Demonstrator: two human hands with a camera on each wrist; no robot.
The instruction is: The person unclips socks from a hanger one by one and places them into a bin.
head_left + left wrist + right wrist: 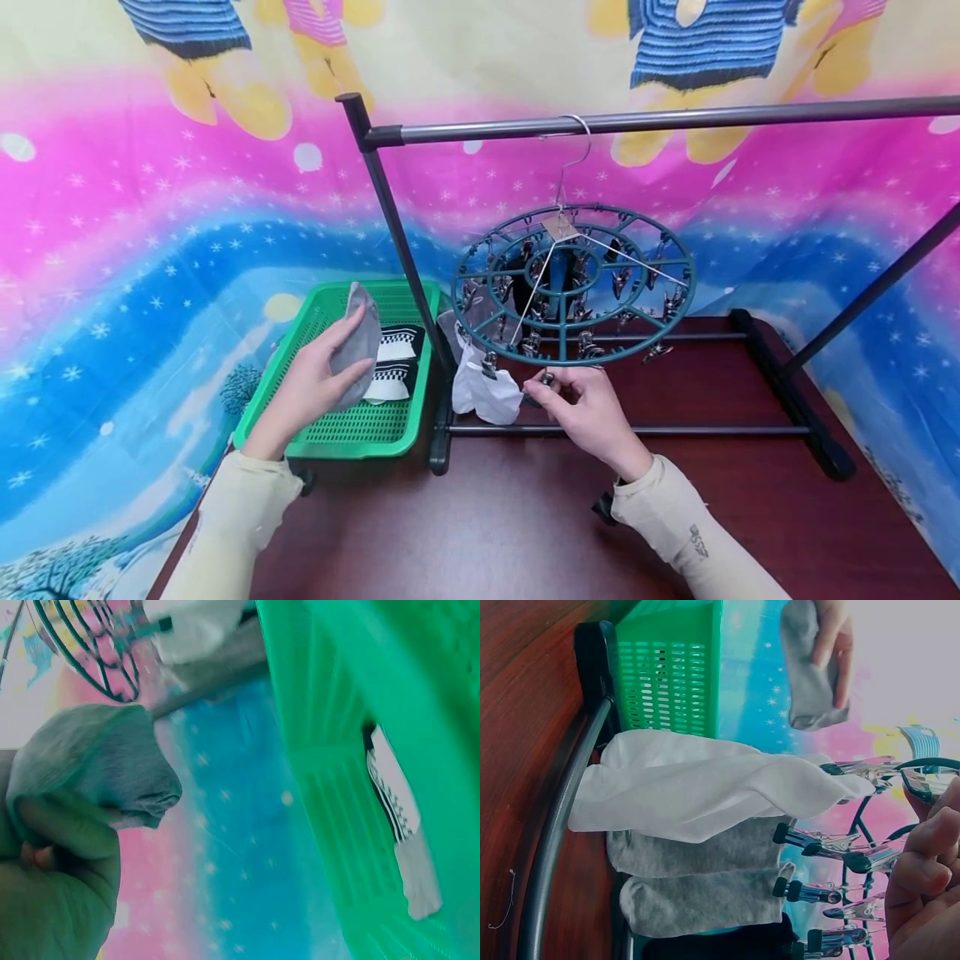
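My left hand holds a grey sock between thumb and fingers, above the green basket. At the front rim of a round green drying hanger, my right hand pinches a metal clip. Just left of that hand, a white sock hangs from the hanger's clips. In the right wrist view, grey socks hang behind the white one, with a black item beyond them. Several other clips dangle from the hanger's rings.
The green basket stands left of the rack and holds black-and-white patterned socks. A dark metal rack carries the hanger by its hook. Its lower bars cross the dark red table. A printed cloth backdrop surrounds it.
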